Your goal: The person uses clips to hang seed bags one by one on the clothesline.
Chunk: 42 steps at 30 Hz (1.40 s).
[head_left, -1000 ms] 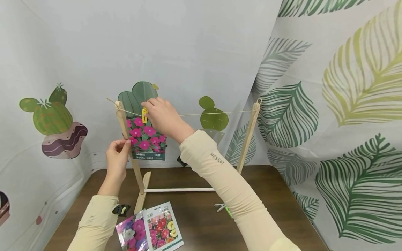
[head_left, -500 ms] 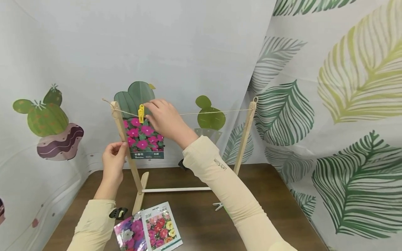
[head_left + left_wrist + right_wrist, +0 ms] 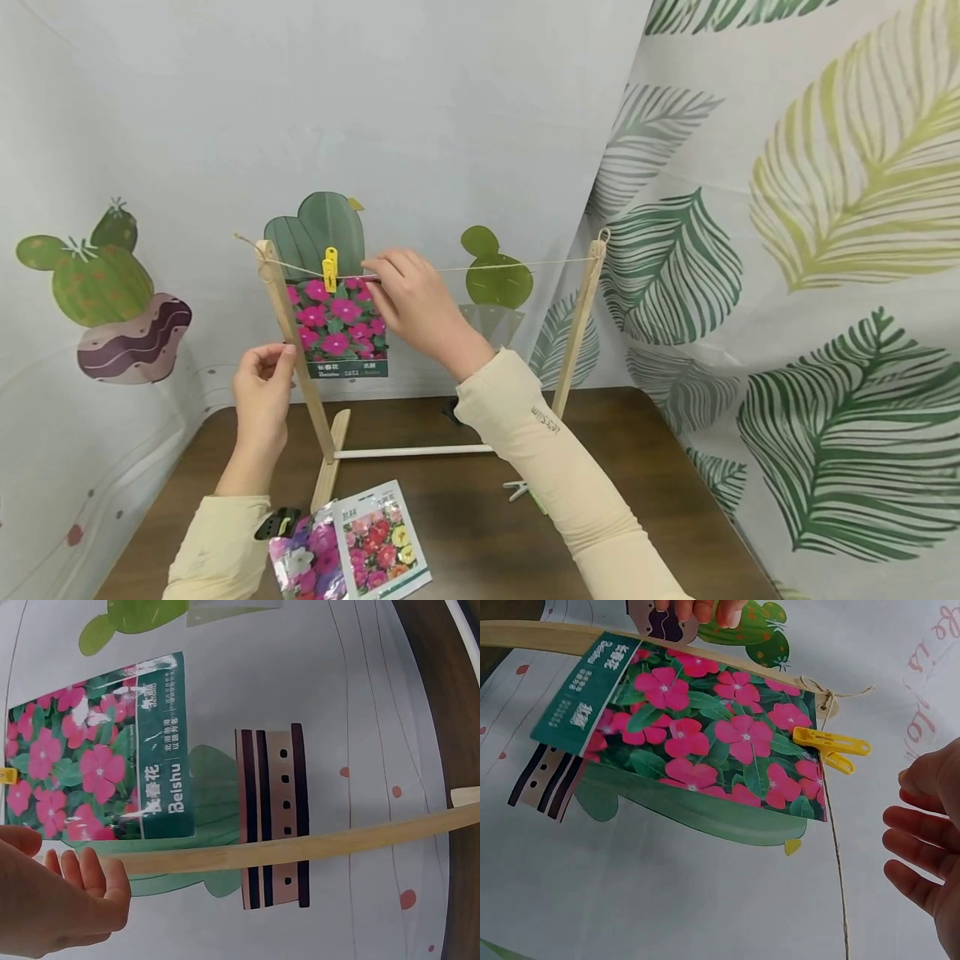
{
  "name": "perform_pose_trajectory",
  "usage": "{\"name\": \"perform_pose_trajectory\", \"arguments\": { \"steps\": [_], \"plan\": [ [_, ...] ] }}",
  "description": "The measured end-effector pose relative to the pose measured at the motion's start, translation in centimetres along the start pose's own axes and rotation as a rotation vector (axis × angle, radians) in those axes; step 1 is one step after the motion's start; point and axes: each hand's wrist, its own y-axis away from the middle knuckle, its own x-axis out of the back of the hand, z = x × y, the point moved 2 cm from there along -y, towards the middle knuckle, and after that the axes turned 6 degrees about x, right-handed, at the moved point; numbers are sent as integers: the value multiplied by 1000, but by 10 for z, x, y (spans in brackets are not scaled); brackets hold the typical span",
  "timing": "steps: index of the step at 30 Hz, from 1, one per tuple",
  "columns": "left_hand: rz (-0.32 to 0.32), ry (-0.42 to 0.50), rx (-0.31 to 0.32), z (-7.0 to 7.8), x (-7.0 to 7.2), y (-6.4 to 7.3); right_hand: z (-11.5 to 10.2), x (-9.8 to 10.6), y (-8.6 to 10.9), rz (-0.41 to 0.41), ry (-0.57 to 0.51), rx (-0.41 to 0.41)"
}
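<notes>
A seed packet with pink flowers hangs from the string, held at its top edge by a yellow clothespin. My right hand is just right of the clothespin, near the packet's upper right corner in the head view. The right wrist view shows this hand apart from the clothespin, with nothing in its fingers. My left hand is beside the left wooden post. In the left wrist view its fingers are loosely bent and hold nothing; whether they touch the post is unclear.
Two more flower seed packets lie overlapping on the brown table, a white one and a purple one. A white and green clothespin lies partly behind my right sleeve. A white rod joins the stand's posts low down.
My right hand has let go of the yellow clothespin and drawn away to the right, leaving it on the string and packet. My left hand has moved slightly away from the packet's edge.
</notes>
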Motion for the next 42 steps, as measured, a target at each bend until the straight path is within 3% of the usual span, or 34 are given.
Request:
{"name": "perform_pose_trajectory", "arguments": {
  "steps": [7, 13, 22, 31, 42],
  "plan": [
    [34, -33, -53, -1, 1, 14, -3, 3, 27, 93, 1, -3],
    [45, -46, -81, -7, 3, 21, -6, 4, 50, 125, 7, -17],
    [47, -91, -102, -14, 3, 31, -8, 5, 73, 99, 32, -58],
    [20, -180, -149, -32, 2, 44, -9, 2, 101, 87, 6, -85],
    [-32, -313, -126, -47, 3, 55, 0, -4, 135, 84, -22, -157]
  ]
}}
